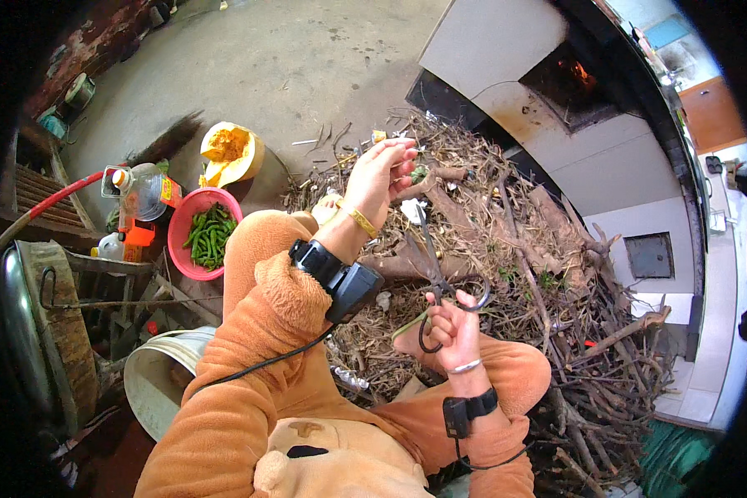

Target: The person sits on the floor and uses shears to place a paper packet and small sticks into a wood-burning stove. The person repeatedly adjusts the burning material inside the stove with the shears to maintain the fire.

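Observation:
A pair of black metal scissors (pixel 434 274) is in my right hand (pixel 454 330), which grips one handle loop. Their blades point away from me over a heap of twigs and dry plant litter (pixel 473 205), near a white scrap (pixel 413 210). My left hand (pixel 380 177), with a gold-coloured bracelet at the wrist, is raised above the heap's left part. Its fingers are loosely bent and apart, with nothing visible in them. Left of my knee stands a pink bowl (pixel 173 239) of green peppers (pixel 210 236). Behind it is a cut pumpkin (pixel 249 159) with orange flesh.
A tiled stove (pixel 604 152) stands at the right, with fire (pixel 579 73) in its opening. At the left are plastic bottles (pixel 144 192), a white bucket (pixel 155 383) lying tilted, and a wooden chair-like frame (pixel 68 311). Thicker sticks (pixel 622 336) jut out at the lower right.

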Tool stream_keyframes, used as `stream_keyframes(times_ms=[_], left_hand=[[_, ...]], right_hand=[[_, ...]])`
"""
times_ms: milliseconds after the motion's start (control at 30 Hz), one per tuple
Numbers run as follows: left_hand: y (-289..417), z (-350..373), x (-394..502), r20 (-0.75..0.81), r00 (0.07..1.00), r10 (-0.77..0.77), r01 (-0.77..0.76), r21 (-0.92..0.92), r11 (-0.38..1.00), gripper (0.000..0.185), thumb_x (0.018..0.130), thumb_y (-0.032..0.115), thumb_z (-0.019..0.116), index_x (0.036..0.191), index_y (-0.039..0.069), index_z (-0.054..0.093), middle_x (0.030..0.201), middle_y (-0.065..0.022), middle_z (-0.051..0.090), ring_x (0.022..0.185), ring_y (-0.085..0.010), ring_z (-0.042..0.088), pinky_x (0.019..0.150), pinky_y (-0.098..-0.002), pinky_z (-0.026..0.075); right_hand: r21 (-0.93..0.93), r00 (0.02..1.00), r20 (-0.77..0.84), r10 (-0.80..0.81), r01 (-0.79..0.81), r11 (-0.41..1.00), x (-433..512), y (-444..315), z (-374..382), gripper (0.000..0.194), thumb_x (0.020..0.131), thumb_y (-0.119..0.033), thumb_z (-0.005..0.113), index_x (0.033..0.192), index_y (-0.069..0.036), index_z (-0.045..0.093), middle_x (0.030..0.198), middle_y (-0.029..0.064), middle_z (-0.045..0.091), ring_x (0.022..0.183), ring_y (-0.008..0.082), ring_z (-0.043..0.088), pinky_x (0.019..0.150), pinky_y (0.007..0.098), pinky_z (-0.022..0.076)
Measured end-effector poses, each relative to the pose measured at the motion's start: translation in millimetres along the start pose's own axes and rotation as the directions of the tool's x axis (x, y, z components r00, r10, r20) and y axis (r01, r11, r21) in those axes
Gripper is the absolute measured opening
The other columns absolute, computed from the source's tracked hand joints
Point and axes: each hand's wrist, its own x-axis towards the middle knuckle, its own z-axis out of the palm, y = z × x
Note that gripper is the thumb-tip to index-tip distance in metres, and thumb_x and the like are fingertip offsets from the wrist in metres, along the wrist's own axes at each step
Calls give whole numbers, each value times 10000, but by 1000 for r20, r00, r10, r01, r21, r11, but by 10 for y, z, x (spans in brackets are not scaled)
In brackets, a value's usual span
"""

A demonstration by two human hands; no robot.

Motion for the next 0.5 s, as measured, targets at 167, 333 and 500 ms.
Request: stream_keyframes(times_ms=[167, 333, 500], left_hand=[[-42, 32, 17, -6, 1000, -12, 12, 11, 1000, 203, 930, 178, 534, 1103, 86, 589, 925, 29, 606, 788, -60, 549, 694, -207, 455], [-83, 53, -4, 5, 1000, -14, 14, 13, 1000, 201, 930, 181, 538, 1101, 89, 592, 911, 34, 601, 781, -57, 547, 683, -203, 453], [-51, 30, -1, 14, 1000, 3, -3, 3, 1000, 179, 928, 175, 539, 1070, 97, 616, 910, 41, 621, 741, -34, 554, 649, -192, 457]], right_hand=[[22, 999, 45, 17, -18, 1000, 205, -18, -42, 342, 894, -306, 539, 1022, 9, 502, 612, -70, 292, 401, 21, 231, 330, 184, 180], [82, 997, 45, 63, -67, 994, 241, -10, -131, 256, 880, -158, 538, 1046, 28, 482, 611, -63, 300, 411, 26, 227, 343, 191, 175], [-112, 997, -57, 45, -51, 992, 170, 103, -190, 237, 867, -84, 543, 1059, 51, 506, 612, -59, 322, 433, 21, 241, 359, 181, 188]])
